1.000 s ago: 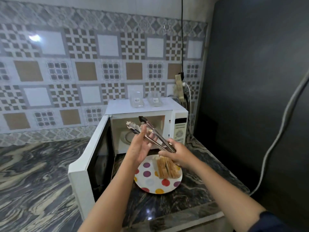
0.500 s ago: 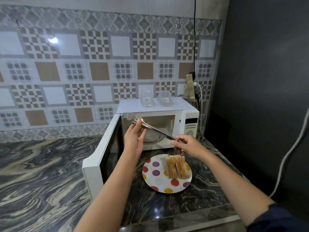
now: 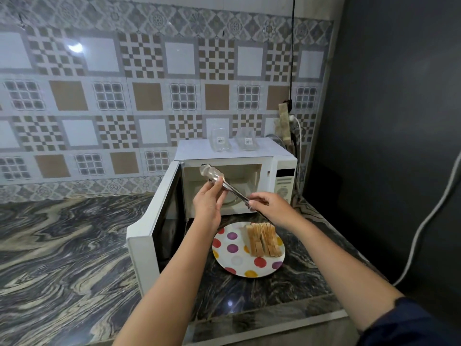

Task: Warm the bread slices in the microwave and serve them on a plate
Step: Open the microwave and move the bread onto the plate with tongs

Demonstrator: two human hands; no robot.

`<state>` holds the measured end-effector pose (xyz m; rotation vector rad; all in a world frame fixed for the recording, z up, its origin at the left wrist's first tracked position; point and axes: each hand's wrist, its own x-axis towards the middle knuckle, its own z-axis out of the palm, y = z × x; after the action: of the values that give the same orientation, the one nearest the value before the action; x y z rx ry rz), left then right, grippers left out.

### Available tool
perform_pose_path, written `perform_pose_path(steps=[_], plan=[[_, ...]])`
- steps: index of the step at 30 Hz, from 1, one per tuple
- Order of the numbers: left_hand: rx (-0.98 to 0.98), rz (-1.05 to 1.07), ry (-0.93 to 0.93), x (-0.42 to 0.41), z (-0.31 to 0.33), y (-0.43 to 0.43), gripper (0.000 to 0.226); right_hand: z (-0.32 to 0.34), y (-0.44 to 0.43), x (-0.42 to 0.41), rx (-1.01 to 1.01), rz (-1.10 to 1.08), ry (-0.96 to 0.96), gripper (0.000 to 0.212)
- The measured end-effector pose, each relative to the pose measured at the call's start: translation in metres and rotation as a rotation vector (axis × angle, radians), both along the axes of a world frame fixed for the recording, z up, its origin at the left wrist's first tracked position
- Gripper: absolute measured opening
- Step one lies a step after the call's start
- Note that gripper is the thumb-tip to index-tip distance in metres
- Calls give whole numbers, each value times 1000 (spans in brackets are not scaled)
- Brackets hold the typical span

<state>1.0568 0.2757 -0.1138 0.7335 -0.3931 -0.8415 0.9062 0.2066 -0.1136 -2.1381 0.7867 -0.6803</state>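
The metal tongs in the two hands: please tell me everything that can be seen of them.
The shiny silver metal tongs are long and slim, with scalloped tips. Their two arms seem pressed together. They slant from the tips at upper left down to the handle end at lower right, held in the air in front of the open white microwave. The left hand pinches them just behind the tips, and the right hand grips the handle end. They hold nothing.

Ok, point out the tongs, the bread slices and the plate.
tongs (image 3: 234,192): head view, middle of the metal shaft.
bread slices (image 3: 262,239): head view, middle of the stack.
plate (image 3: 223,254): head view, bare left part.
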Motion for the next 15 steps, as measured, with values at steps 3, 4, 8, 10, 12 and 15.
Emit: perform_pose_path(steps=[3, 4, 8, 10, 12, 15], plan=[[26, -29, -92, -3, -2, 0, 26, -7, 8, 13, 17, -6, 20, 27], [37, -36, -113, -1, -4, 1, 26, -11, 10, 17, 23, -13, 23, 26], [102, -57, -196, 3, -11, 4, 23, -23, 19, 27, 98, -28, -24, 26], [144, -66, -223, 4, -14, 4, 17, -28, 20, 31, 125, -42, -29, 28], [193, -57, -264, 6, -18, 1, 18, -33, 18, 33, 123, -52, -10, 33], [287, -40, -336, 9, -27, -5, 18, -42, 13, 36, 135, -49, 10, 33]])
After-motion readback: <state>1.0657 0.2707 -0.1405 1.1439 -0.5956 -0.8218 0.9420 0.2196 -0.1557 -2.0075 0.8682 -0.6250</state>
